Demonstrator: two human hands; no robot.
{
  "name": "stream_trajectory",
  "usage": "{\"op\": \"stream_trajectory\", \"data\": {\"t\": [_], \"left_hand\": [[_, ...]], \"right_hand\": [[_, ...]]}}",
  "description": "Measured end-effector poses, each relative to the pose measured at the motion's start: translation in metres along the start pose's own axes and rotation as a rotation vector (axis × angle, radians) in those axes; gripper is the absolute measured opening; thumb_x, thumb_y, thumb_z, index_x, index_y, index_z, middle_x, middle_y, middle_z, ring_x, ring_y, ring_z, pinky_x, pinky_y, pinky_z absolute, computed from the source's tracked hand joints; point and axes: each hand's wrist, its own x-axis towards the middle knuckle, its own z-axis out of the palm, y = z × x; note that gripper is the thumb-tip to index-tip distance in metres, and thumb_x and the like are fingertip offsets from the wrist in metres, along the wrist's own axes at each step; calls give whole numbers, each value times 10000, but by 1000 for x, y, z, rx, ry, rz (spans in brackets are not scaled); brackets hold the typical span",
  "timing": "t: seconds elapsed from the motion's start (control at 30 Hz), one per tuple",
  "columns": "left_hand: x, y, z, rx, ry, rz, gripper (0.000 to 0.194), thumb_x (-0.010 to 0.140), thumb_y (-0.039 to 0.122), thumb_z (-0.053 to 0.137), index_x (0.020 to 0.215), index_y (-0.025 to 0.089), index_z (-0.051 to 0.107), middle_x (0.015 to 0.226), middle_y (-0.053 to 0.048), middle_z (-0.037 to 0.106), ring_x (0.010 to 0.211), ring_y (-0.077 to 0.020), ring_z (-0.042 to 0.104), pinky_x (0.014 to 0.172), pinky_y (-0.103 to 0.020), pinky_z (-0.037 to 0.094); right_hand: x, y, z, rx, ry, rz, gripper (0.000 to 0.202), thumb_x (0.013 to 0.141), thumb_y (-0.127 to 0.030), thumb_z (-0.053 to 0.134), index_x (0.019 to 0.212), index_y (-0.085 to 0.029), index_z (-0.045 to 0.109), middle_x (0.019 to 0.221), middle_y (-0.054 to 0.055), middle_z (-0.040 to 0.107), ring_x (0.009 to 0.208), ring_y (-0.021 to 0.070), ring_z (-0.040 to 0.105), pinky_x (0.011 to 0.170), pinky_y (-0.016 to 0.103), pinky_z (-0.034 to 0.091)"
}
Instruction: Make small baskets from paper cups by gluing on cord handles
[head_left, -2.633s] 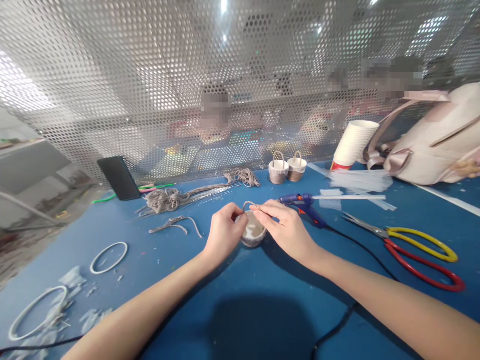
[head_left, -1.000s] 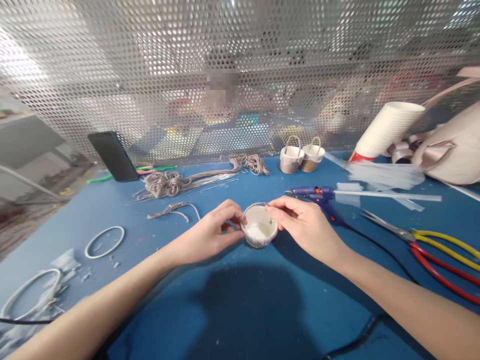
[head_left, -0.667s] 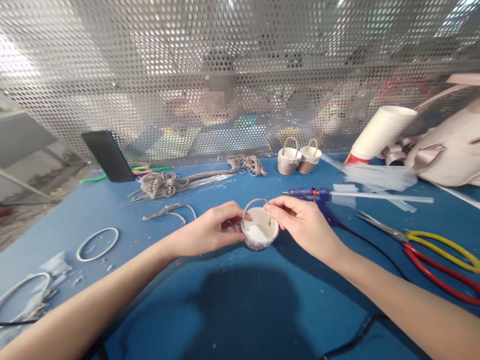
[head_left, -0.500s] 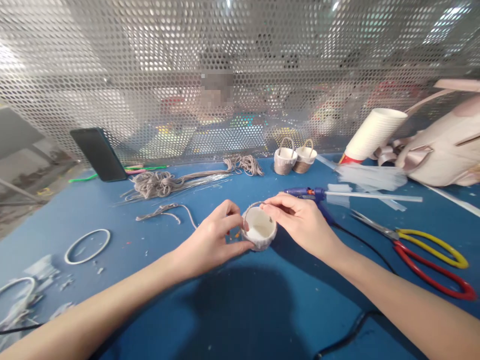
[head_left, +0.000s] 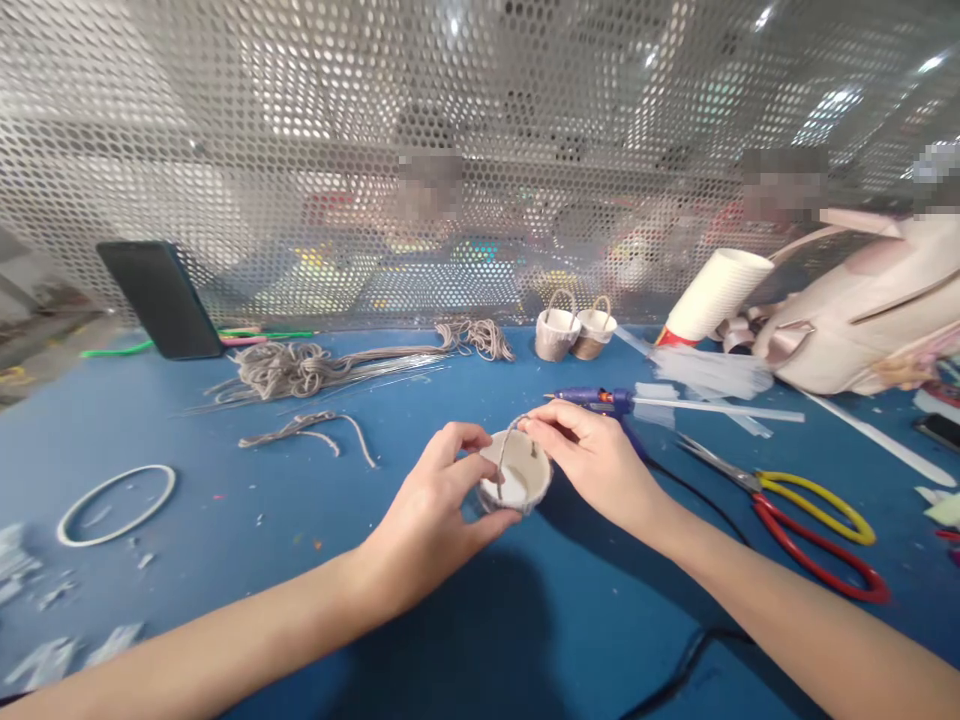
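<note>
A small white cup (head_left: 529,470) with a wrapped outer side stands in front of me, its mouth tilted towards me. My left hand (head_left: 442,490) grips its left wall, thumb outside near the front and fingertips at the rim. A thin grey-brown cord (head_left: 504,455) arches up from inside the cup like a handle. Pinched between the thumb and fingers of my right hand (head_left: 581,440) is the upper part of this cord, at the far rim. Behind my right hand lies a blue glue gun (head_left: 600,400) with a long white glue stick in it.
Scissors (head_left: 757,485) with yellow and red handles lie at right. Two finished-looking little baskets (head_left: 556,335) stand at the back, near stacked paper cups (head_left: 712,295) and a pale bag (head_left: 847,310). Cord bundles (head_left: 289,370), a phone (head_left: 161,300) and a white ring (head_left: 172,485) are leftward.
The whole view has shifted, so table things appear further left. Both hands stay on the cup and cord; the cord arch now leans across the cup's mouth and the cup's tilt differs slightly.
</note>
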Motion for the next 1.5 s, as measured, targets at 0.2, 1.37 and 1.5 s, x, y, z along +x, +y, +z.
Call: {"op": "stream_trajectory", "data": {"t": [0.2,1.37,1.5], "left_hand": [[-1,2,-2,-62,2,-23,449,637,303,772,1005,208,533,1068,-73,549,782,-164,574,674,-301,529],[37,13,-1,-84,-192,-230,162,730,95,497,735,146,651,540,65,491,484,-74,357,526,-189,350],[39,13,-1,-93,-191,-236,133,732,135,515,700,140,644,536,66,485,494,-74,364,533,-191,348]], "right_hand": [[-2,3,1,-48,57,-37,178,903,-256,485,820,-196,631,783,16,680,691,144,620,651,246,489],[-8,13,6,-180,37,-430,150,947,-135,424,909,-195,556,800,26,643,755,155,562,721,306,441],[-7,12,6,-193,42,-442,157,947,-139,421,902,-198,559,806,29,655,750,160,568,717,317,441]]}}
